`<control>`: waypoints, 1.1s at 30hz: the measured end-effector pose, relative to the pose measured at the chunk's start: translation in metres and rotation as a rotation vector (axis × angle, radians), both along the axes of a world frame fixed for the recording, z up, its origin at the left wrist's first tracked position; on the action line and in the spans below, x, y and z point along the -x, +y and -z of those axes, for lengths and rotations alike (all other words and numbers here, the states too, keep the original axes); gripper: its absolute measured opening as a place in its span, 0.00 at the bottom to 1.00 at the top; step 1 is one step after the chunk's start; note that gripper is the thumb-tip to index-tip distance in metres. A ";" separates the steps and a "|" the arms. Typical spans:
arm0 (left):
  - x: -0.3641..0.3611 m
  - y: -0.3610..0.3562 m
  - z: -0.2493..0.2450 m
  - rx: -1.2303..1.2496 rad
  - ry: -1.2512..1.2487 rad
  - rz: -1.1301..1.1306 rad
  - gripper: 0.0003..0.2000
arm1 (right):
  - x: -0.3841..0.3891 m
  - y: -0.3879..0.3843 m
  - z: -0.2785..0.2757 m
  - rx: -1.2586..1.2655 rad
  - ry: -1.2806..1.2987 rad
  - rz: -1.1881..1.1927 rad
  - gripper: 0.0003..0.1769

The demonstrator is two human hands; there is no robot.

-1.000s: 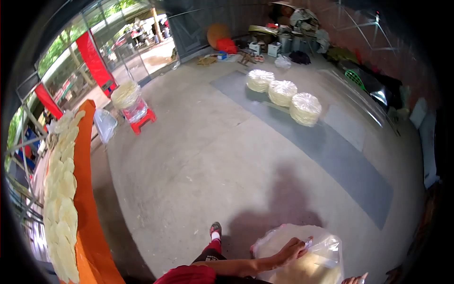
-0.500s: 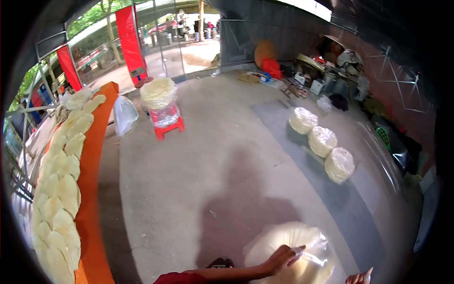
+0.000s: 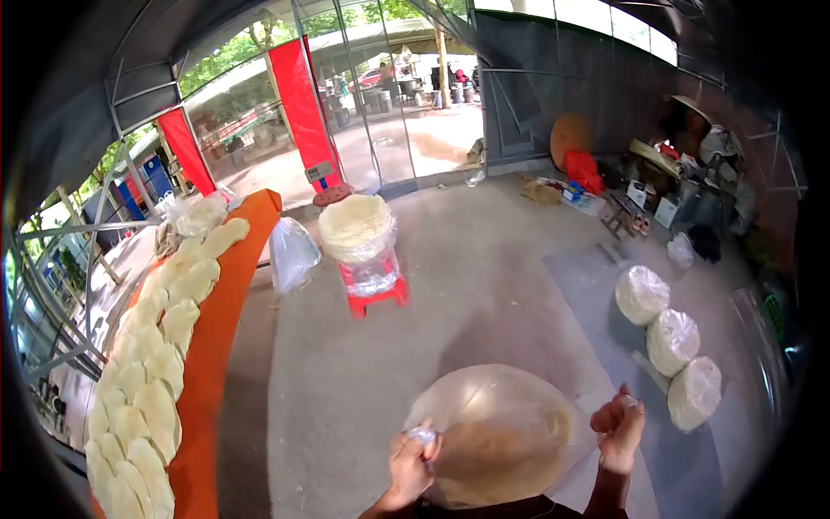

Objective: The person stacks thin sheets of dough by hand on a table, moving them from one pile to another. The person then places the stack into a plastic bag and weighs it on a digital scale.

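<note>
A large clear plastic bag (image 3: 488, 387) spreads out in front of me, its mouth pulled wide. Its left edge is bunched in my left hand (image 3: 413, 463), which is closed with plastic showing above the fist. On the other side my right hand (image 3: 621, 428) is closed too, with a bit of plastic poking out at the fingertips. Through the film a tan, rounded area shows at the bottom of the bag, blurred by the plastic.
Flat pale dough rounds (image 3: 156, 406) overlap along an orange-covered table (image 3: 203, 381) at left. A bagged stack of rounds (image 3: 356, 227) sits on a red stool (image 3: 378, 298). Three wrapped stacks (image 3: 673, 342) stand on a grey mat at right. Clutter (image 3: 683, 186) fills the back corner.
My hands have moved up and apart, and both now hold the bag's edges. The bag has gone from gathered to stretched wide. My view has shifted left and up.
</note>
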State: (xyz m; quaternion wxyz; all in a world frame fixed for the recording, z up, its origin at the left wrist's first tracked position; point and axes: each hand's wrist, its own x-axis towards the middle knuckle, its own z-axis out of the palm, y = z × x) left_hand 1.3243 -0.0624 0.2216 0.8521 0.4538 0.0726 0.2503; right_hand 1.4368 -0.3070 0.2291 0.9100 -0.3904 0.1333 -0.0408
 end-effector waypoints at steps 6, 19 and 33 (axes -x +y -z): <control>-0.133 0.080 0.000 -0.057 -0.049 -0.242 0.18 | -0.191 0.103 -0.010 0.084 -0.222 -0.460 0.13; -0.516 0.226 -0.005 -0.016 -0.085 -0.007 0.11 | -0.528 0.199 0.018 -0.067 -0.237 -0.259 0.12; -0.898 0.379 0.030 0.169 0.125 0.048 0.20 | -0.942 0.371 0.009 0.268 -0.253 -0.306 0.22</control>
